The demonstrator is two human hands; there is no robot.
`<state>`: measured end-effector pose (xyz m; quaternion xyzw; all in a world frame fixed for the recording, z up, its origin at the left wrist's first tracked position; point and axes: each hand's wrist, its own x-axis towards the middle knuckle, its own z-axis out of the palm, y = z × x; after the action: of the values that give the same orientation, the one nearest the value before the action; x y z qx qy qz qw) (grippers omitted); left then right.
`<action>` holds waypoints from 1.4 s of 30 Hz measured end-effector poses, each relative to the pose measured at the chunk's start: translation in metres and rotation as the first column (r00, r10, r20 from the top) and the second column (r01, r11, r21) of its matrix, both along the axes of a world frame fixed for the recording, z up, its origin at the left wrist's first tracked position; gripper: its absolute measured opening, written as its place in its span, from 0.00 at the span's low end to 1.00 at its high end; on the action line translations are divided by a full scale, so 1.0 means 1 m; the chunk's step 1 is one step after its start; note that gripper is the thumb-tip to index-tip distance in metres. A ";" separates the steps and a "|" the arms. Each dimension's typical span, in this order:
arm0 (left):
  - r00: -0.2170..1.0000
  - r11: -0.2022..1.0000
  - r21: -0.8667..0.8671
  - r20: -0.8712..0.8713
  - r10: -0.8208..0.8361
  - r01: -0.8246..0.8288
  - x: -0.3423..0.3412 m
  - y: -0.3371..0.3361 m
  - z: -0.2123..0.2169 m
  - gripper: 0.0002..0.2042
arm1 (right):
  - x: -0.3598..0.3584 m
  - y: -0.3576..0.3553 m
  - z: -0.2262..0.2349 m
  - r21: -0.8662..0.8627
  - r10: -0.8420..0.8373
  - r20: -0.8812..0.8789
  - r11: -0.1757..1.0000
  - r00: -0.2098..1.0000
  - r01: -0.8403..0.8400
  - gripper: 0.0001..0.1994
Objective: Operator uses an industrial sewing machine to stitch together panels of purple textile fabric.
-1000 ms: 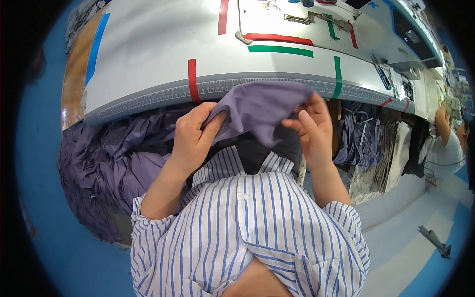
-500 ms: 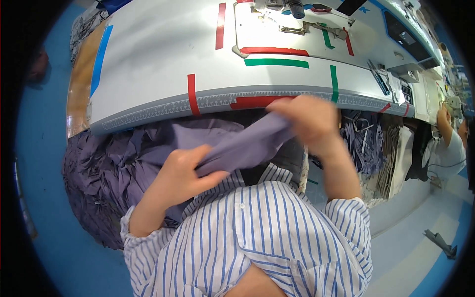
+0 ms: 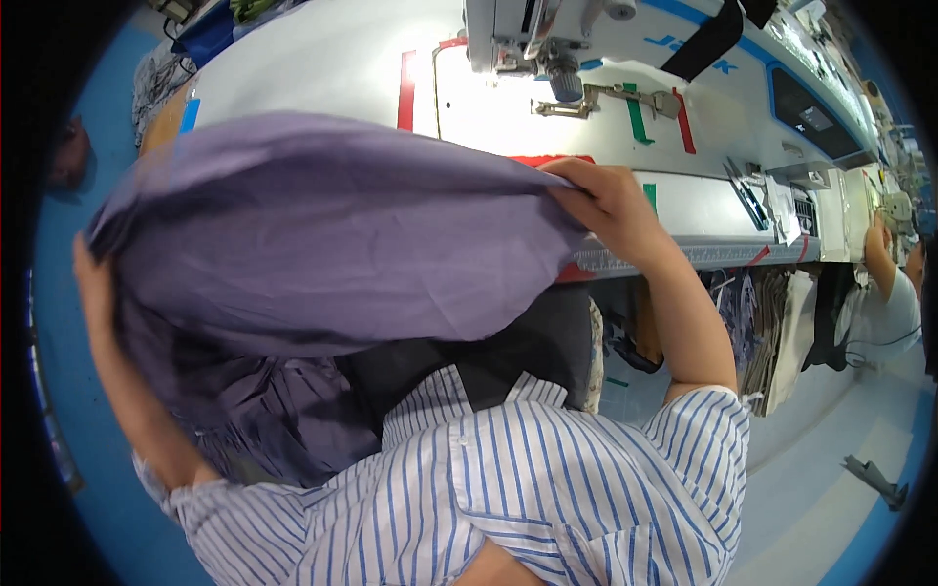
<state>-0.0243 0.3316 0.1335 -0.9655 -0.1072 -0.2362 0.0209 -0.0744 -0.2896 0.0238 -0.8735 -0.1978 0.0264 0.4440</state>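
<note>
A large piece of purple fabric (image 3: 342, 244) stretches between my two hands, billowing above the front part of the white sewing table (image 3: 283, 73). My right hand (image 3: 611, 210) pinches its right end, just in front of the sewing machine (image 3: 547, 44). At the far left, my left hand (image 3: 95, 293) grips the other end; its fingers are partly hidden behind the cloth and slightly blurred. More purple fabric (image 3: 293, 405) lies gathered below, between the table edge and my body.
A ruler strip (image 3: 674, 256) runs along the table's front edge. Scissors (image 3: 747, 195) lie at the right of the tabletop. Hanging cloth pieces (image 3: 782, 327) are below the table's right end. Another person's arm (image 3: 884, 269) shows at the far right.
My hands have moved far apart, the left one out to the left and the right one up slightly. The bunched purple fabric is now spread wide and lifted over the table.
</note>
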 end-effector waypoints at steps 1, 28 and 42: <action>0.998 0.995 -0.076 0.006 -0.064 0.065 0.017 -0.028 -0.024 0.32 | 0.013 0.009 -0.005 0.027 0.027 -0.012 0.999 1.000 -0.027 0.11; 0.837 0.876 -0.334 -0.311 -0.450 0.347 0.039 -0.178 -0.162 0.51 | 0.059 0.024 -0.030 -0.059 -0.023 -0.165 0.998 0.986 0.013 0.15; 0.368 0.217 -0.598 0.141 -0.919 0.771 -0.055 -0.366 -0.113 0.30 | 0.067 0.025 -0.052 -0.136 0.063 0.409 0.991 0.910 -0.008 0.10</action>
<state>-0.0789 -0.0340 0.0206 -0.8379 0.3784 -0.0429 -0.3910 -0.0072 -0.2645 -0.0284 -0.8830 -0.3005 -0.1373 0.3333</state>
